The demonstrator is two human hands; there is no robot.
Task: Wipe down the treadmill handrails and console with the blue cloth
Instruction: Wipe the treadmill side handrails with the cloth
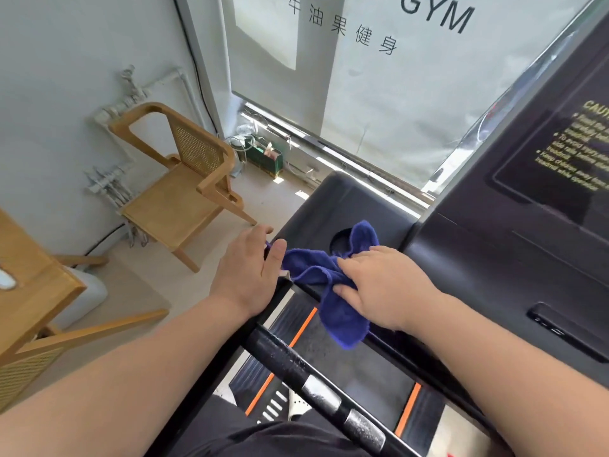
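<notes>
The blue cloth [324, 285] lies bunched on the left wing of the black treadmill console [494, 258], beside a round cup holder [339, 240]. My right hand [385, 285] presses on the cloth's right part, fingers gripping its folds. One corner of the cloth is pinched by my left hand [253, 272], which rests on the console's left edge. A loose end of the cloth hangs over the console's near edge. A black handrail bar with silver sensor plates [316, 387] runs diagonally below my arms.
A wooden cane-backed chair [184, 179] stands at the left by the wall. A wooden table [29, 285] is at the far left. The frosted window lies ahead. Below the handrail is the treadmill belt with orange stripes [356, 374]. A yellow caution label [580, 150] sits on the console.
</notes>
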